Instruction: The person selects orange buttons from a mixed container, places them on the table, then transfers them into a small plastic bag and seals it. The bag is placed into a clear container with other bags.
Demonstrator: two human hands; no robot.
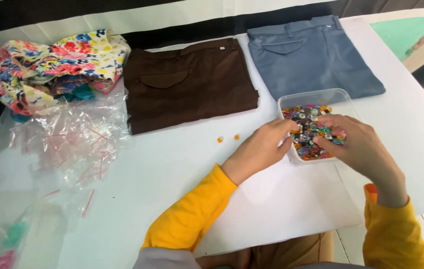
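A clear plastic box (316,94) full of small coloured beads (307,119) sits on the white table. My left hand (261,149) rests at the box's left rim, its fingertips pinched on an orange bead. My right hand (359,144) lies over the near right part of the box, fingers curled down into the beads. Two loose orange beads (227,138) lie on the table left of my left hand. Both arms wear yellow sleeves.
Folded brown trousers (189,82) and folded blue-grey trousers (311,57) lie at the back of the white table (172,169). A floral cloth bundle (52,65) and a pile of small clear plastic bags (67,144) are at the left. The table's right edge drops to a tiled floor.
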